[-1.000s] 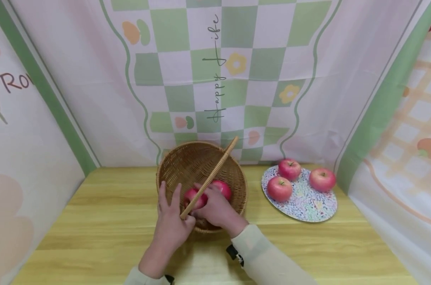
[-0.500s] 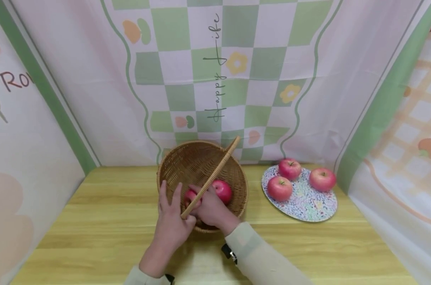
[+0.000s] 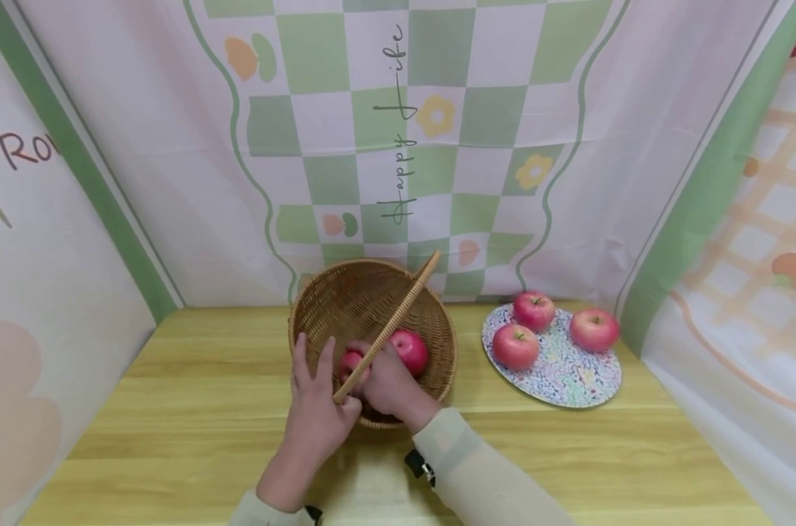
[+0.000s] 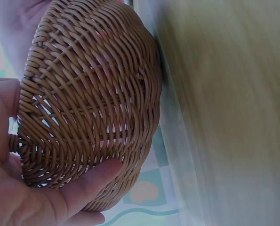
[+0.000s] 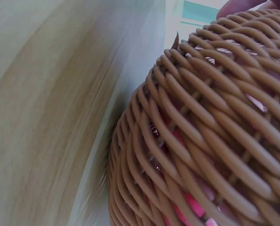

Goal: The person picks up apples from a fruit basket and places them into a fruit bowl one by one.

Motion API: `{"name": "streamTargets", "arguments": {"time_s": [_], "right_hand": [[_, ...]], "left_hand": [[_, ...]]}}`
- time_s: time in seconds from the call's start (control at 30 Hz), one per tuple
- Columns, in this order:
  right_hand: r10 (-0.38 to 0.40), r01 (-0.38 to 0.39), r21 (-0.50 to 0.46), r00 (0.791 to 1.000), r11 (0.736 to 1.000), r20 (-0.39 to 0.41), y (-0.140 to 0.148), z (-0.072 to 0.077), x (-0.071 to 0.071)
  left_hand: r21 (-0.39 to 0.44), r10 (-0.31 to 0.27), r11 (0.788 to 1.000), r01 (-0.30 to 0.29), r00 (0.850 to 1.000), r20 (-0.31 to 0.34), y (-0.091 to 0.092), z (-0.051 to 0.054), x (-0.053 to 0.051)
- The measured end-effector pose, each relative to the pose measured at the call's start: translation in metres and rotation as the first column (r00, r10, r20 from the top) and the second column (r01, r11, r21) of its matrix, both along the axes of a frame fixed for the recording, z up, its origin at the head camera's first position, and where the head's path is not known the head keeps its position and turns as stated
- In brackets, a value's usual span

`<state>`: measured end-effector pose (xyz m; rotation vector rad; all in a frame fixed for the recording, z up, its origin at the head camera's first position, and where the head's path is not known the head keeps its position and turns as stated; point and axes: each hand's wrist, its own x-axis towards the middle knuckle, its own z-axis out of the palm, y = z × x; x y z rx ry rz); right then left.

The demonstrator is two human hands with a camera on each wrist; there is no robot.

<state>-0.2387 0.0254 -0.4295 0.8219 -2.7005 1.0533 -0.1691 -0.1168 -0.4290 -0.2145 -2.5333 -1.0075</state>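
The right hand [image 3: 388, 380] is inside the wicker basket [image 3: 352, 288], its fingers curled about the partly covered apple [image 3: 350, 362], though the handle [image 3: 401, 310] hides some of them and I cannot tell how firm the hold is. The second apple [image 3: 410, 351] lies just beside this hand, also in the basket, which stands on the worktop [image 3: 207, 394]. Such fruit, I judge, is firm, rather light and smooth enough to slip; it can bruise, so it is better taken around its widest part with even pressure. The left hand [image 3: 320, 416] grips the rim at the handle's foot, two fingers spread apart. The wicker looks light and stiff, so this should be a good place.
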Motion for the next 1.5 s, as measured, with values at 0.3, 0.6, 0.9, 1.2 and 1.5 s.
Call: {"name": "streamTargets", "arguments": {"time_s": [0.3, 0.6, 0.9, 1.2, 1.5], "right_hand": [[0.041, -0.004, -0.203, 0.983, 0.979, 0.179, 0.004, 0.001, -0.001], [0.285, 0.331, -0.708, 0.747, 0.624, 0.601, 0.019, 0.018, -0.005], [0.483, 0.399, -0.794, 0.637, 0.460, 0.600, 0.035, 0.027, -0.002], [0.557, 0.413, -0.796, 0.569, 0.442, 0.604, 0.066, 0.043, 0.018], [0.544, 0.291, -0.773, 0.573, 0.564, 0.613, 0.122, 0.062, 0.047]], "left_hand": [[-0.003, 0.004, 1.000, -0.004, 1.000, -0.021, -0.001, -0.001, 0.001], [-0.001, 0.013, 1.000, -0.013, 1.000, -0.010, 0.000, -0.001, 0.001], [0.002, 0.012, 1.000, -0.012, 1.000, 0.000, 0.000, 0.000, 0.001], [0.006, -0.013, 1.000, 0.013, 1.000, 0.011, 0.000, 0.000, 0.001], [0.015, -0.019, 1.000, 0.018, 0.999, 0.036, 0.001, 0.001, 0.002]]}}
